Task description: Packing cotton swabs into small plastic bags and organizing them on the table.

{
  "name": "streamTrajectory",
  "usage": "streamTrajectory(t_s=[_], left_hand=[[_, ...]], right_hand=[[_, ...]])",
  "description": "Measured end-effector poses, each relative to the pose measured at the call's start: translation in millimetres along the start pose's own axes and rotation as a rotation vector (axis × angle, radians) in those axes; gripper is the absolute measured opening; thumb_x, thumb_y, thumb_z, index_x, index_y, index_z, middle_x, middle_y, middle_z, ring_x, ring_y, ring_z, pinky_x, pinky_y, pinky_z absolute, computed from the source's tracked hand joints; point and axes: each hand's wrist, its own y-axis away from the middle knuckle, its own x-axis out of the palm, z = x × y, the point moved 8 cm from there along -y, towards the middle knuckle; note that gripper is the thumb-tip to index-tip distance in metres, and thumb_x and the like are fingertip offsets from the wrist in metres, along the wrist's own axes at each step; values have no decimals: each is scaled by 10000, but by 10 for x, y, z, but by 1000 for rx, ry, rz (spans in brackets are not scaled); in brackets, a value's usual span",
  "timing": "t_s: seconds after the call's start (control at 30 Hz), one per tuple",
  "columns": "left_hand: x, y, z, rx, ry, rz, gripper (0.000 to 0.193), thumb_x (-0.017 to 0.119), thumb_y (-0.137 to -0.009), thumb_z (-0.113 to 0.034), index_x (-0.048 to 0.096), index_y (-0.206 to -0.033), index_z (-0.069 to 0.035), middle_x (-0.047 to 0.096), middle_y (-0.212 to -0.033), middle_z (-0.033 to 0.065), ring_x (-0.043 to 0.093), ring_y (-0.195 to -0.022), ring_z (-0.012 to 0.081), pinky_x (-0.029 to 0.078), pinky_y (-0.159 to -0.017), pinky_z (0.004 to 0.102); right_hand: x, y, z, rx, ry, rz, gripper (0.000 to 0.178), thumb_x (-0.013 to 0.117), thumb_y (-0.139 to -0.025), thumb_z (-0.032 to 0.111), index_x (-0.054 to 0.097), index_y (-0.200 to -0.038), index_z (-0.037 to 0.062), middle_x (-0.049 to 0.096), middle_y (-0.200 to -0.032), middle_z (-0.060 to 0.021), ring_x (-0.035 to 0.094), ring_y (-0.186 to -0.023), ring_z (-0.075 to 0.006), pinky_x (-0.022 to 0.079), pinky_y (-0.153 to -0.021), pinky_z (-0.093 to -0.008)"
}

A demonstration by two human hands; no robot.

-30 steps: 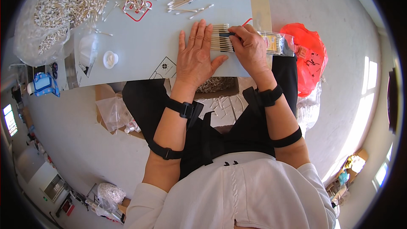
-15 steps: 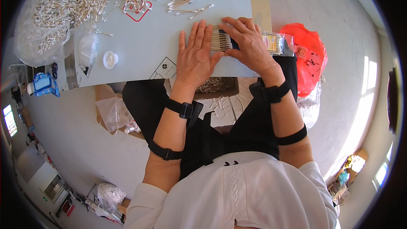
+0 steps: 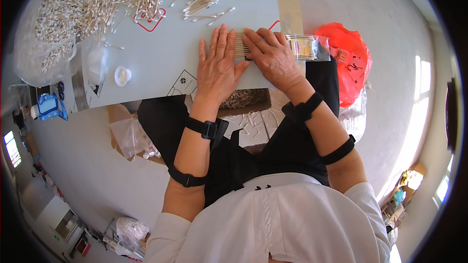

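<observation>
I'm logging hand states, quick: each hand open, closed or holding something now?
Left hand: open, palm down by the row of cotton swabs.
Right hand: open, palm down over the row; anything beneath is hidden.

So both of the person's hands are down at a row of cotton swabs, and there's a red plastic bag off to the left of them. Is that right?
Not quite: the red plastic bag is off to the right of the hands, as the head view shows. The left hand and right hand are indeed down at a row of cotton swabs.
</observation>
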Motion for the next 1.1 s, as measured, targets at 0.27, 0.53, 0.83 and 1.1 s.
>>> streamTrajectory(t_s=[0.27,0.53,0.83,1.1], left_hand=[[99,-29,-83,13,-59,70,774,538,-952,-470,258,-1558,-79,201,-1637,127,174,-1518,274,124,-1217,520],[101,-21,-136,12,-43,37,769,507,-976,-469,227,-1564,-59,180,-1640,141,152,-1521,300,120,-1221,507],[222,-124,-452,19,20,26,789,574,-952,-427,237,-1559,-53,193,-1637,148,165,-1518,298,127,-1221,507],[260,-162,-602,51,7,47,816,593,-935,-454,244,-1558,-58,210,-1630,150,191,-1510,303,147,-1215,517]], right_hand=[[-12,48,-2,-24,3,-61,475,628,-793,151,617,-1249,19,564,-1370,-84,506,-1196,-240,407,-989,-388],[-393,617,-879,654,-436,-349,143,703,-802,38,625,-921,31,640,-881,-147,636,-749,-316,514,-672,-378],[-474,600,-941,530,-59,-298,339,617,-925,209,603,-1257,141,526,-1373,-153,439,-1308,-355,332,-1083,-476],[58,919,-1329,718,-238,-140,423,423,-1043,401,532,-1421,244,459,-1506,-84,278,-1468,-312,165,-1180,-552]])
